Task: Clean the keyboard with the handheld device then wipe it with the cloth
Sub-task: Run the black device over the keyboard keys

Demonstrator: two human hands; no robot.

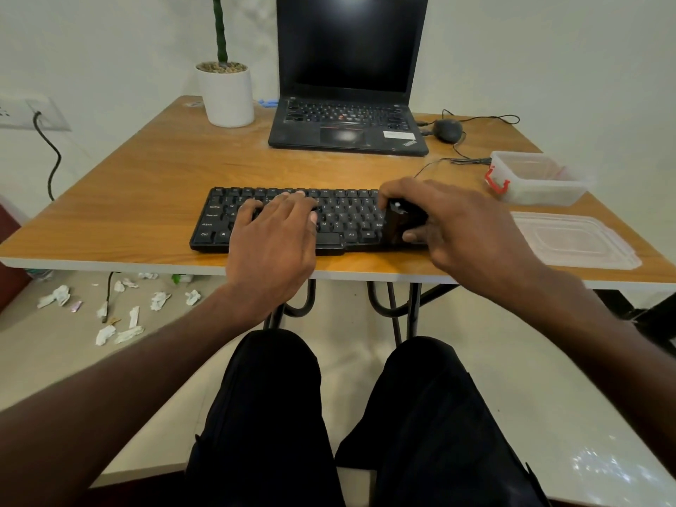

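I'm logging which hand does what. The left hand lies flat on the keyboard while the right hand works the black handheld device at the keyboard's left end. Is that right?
Not quite: the head view shows the right hand holding the black handheld device at the right end of the keyboard, not the left. The left hand does lie flat on the keys.

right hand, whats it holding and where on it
The right hand grips the black handheld device around its body, on the keyboard's right end.
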